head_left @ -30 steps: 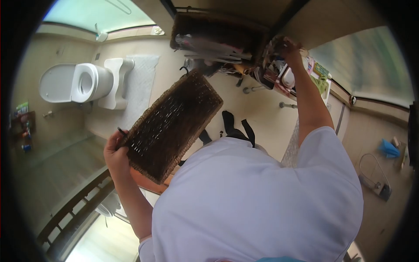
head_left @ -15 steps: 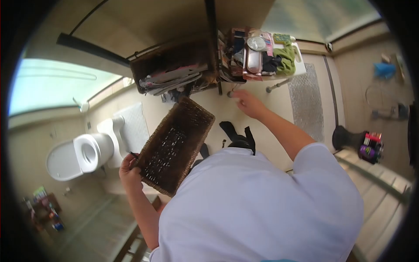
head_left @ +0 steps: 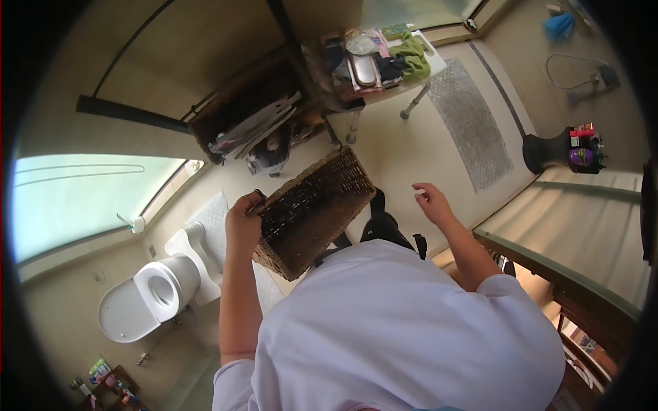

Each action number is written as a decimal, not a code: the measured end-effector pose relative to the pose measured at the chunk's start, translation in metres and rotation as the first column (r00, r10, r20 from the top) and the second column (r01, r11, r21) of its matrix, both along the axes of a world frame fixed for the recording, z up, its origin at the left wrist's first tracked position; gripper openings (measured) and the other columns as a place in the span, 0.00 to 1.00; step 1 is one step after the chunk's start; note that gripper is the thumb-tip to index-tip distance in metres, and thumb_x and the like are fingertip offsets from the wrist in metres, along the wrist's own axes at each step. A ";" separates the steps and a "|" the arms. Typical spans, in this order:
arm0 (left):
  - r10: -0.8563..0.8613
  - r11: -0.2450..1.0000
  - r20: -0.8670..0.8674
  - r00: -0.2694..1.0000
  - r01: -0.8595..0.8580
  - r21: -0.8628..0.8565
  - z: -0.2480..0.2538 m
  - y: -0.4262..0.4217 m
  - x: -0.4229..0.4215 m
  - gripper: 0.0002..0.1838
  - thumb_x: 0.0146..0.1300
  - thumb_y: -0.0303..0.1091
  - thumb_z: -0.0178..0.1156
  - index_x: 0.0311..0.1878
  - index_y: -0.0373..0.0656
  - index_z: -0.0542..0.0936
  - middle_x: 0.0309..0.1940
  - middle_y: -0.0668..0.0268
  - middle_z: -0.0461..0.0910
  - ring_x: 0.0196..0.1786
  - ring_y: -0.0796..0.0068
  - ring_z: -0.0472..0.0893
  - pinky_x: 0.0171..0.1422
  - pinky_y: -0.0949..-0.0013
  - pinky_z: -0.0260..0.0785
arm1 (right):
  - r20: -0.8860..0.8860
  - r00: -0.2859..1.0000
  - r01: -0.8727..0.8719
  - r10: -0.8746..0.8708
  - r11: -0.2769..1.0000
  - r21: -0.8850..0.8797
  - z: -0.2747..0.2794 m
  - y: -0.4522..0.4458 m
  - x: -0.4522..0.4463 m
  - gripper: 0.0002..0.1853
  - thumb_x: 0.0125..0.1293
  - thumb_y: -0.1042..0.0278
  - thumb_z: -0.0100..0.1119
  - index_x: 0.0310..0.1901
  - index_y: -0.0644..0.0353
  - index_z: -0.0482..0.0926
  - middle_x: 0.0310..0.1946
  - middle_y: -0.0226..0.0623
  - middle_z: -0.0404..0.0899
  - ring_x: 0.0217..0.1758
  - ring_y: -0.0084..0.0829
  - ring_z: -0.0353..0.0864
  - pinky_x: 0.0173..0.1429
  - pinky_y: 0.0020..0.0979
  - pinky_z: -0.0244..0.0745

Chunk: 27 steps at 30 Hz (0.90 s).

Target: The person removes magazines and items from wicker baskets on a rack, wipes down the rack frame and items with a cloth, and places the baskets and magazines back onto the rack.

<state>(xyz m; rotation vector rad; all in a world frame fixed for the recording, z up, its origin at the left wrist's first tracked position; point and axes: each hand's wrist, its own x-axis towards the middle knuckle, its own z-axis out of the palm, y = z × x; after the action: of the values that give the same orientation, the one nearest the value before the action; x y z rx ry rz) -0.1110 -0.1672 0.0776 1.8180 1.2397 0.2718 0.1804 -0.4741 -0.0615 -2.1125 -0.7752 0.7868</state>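
A brown woven basket [head_left: 312, 212], rectangular and with nothing visible inside, hangs tilted in front of my body. My left hand [head_left: 245, 218] grips it at its left end, by a dark handle. Out to the right, my right hand [head_left: 430, 203] is in the air over the floor, fingers apart and holding nothing. Beyond the basket, a second dark basket [head_left: 226, 109] on a rack holds papers or magazines [head_left: 257, 127].
A white bench [head_left: 432, 58] at the top bears a green cloth [head_left: 411, 58] and trays. A toilet [head_left: 161, 291] with a white footstool [head_left: 195, 253] stands left. Right are a bubbled mat [head_left: 469, 123] and a black stand [head_left: 545, 152] with bottles.
My right hand has come away from the items by the bench, back toward my right side. The basket in my left hand has turned and moved right. The view has swung to the right.
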 end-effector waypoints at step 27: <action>-0.474 0.797 0.228 0.850 0.525 -0.299 -0.110 -0.020 0.343 0.16 0.50 0.21 0.49 0.44 0.40 0.77 0.40 0.65 0.79 0.45 0.74 0.76 0.52 0.73 0.65 | -0.825 -0.154 0.781 -0.543 0.445 -0.438 -0.035 -0.029 0.116 0.10 0.54 0.71 0.56 0.39 0.59 0.70 0.35 0.40 0.73 0.36 0.36 0.74 0.36 0.35 0.74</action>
<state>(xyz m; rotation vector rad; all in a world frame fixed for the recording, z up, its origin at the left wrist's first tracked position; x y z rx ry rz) 0.2324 -0.1873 -0.0321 1.7015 0.6150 -0.1179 0.2966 -0.5027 -0.0967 -1.0757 0.9179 0.9815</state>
